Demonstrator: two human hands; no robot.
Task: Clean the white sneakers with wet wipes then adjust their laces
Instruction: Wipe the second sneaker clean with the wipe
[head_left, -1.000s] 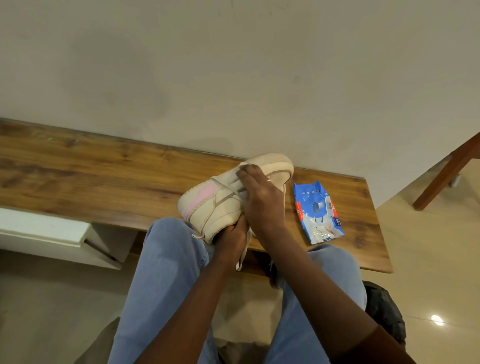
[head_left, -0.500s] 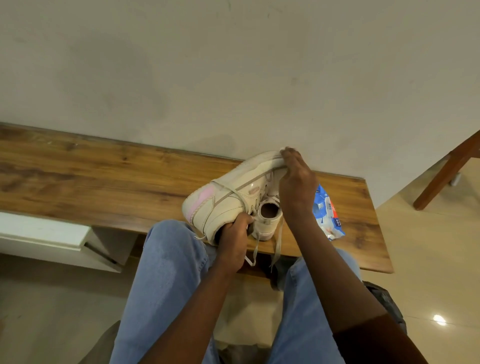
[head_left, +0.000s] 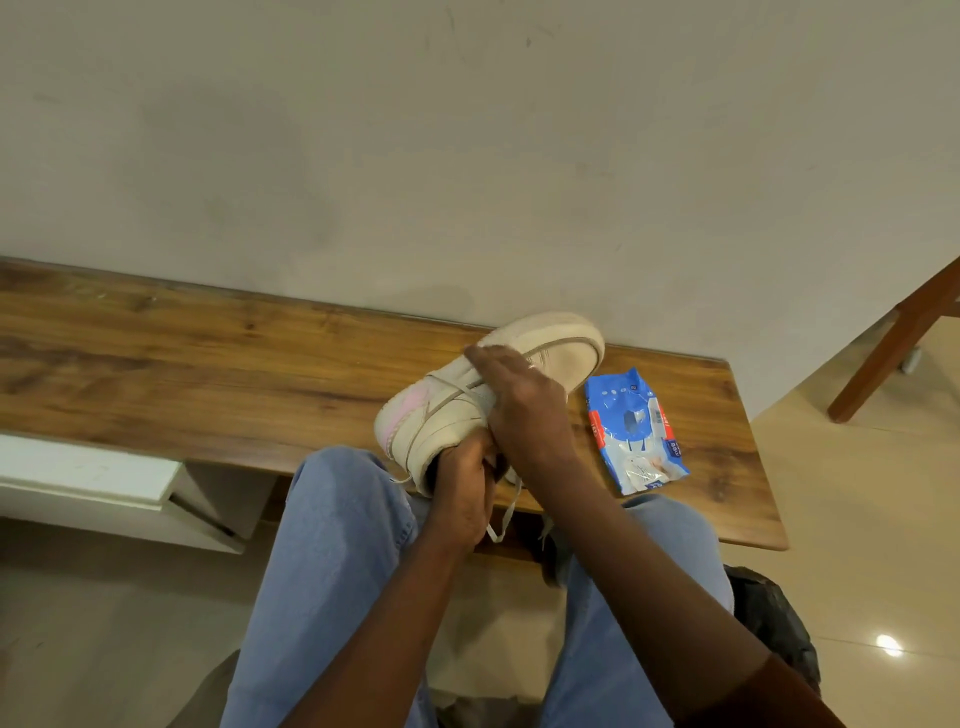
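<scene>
A white sneaker (head_left: 447, 415) with a pink patch lies tilted on its side at the front edge of the wooden bench (head_left: 208, 364), its toe pointing to the wall. My left hand (head_left: 462, 488) grips the sneaker at its heel opening. Over the sneaker's middle, my right hand (head_left: 519, 400) lies with fingers stretched across the upper; whether a wipe is under it is hidden. A loose lace (head_left: 501, 519) hangs below the hands. The blue wet wipes packet (head_left: 634, 431) lies flat on the bench to the right of the sneaker.
My knees in blue jeans (head_left: 337, 545) sit against the bench edge. A white drawer unit (head_left: 78, 478) hangs under the bench at left. A wooden furniture leg (head_left: 893, 343) stands at the right, and a black bag (head_left: 774, 623) is on the floor.
My right hand has slid back from the sneaker's toe to its middle. The sneaker has lowered, so the second shoe seen half a second ago is now covered.
</scene>
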